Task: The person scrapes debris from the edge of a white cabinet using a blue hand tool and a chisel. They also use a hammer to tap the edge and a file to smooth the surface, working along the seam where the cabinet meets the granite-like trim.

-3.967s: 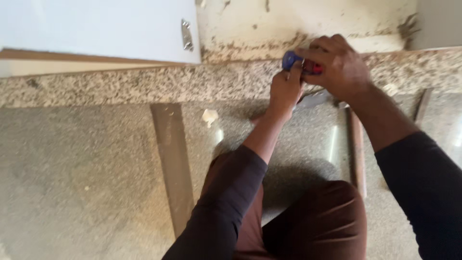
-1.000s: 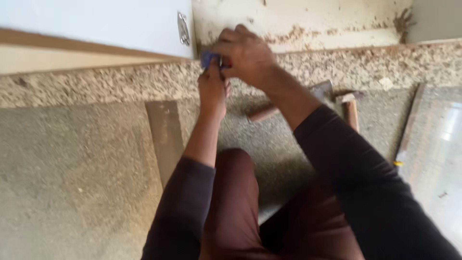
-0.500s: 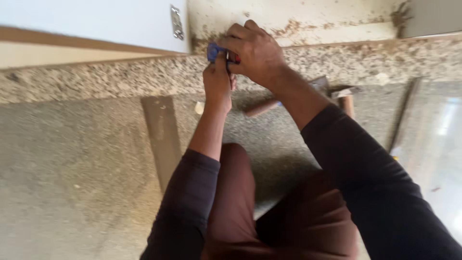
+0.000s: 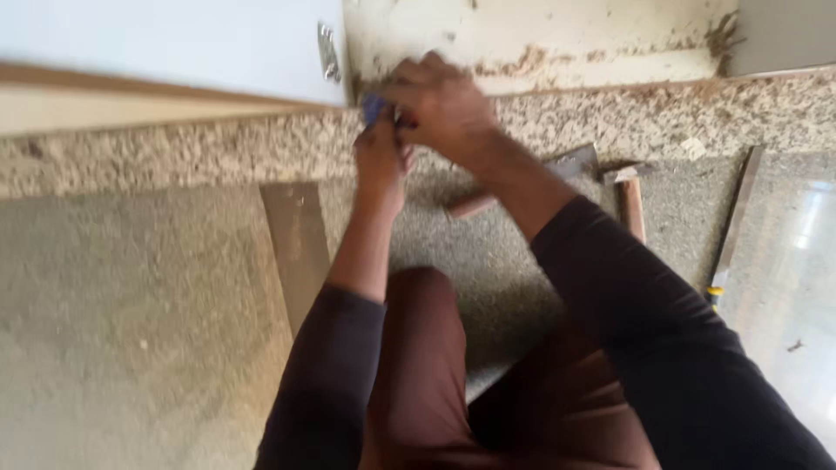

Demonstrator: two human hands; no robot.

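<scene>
Both hands are up at the base of the wall, pressed close together. The left hand (image 4: pixel 380 157) reaches straight up from a dark sleeve, its fingers pinched on a small blue object (image 4: pixel 374 106) that pokes out just above the knuckles. The right hand (image 4: pixel 440 109) comes in from the right and wraps over the top, fingers curled down against the same spot, with a flash of red (image 4: pixel 406 122) showing between the two hands. What that red bit belongs to, I cannot tell; the picture is blurred there. So the hands are touching each other, both clamped around that little blue piece, right at the lower corner of the pale blue-white cabinet door (image 4: pixel 174 43) with its metal hinge (image 4: pixel 328 52).

Beneath them runs a speckled granite skirting strip (image 4: pixel 174 157), and under that the grey speckled stone floor (image 4: pixel 104 331). A flat brownish tile strip (image 4: pixel 298 244) lies on the floor just left of the left forearm. Beyond the right forearm rests a wooden-handled trowel (image 4: pixel 566 165), with a wooden hammer handle (image 4: pixel 632 209) near it. Further right lies a long thin metal bar with a yellow tip (image 4: pixel 730 235), beside a glossy pale tile (image 4: pixel 792 287). The scuffed cream wall (image 4: pixel 566 35) above is chipped along its foot.
</scene>
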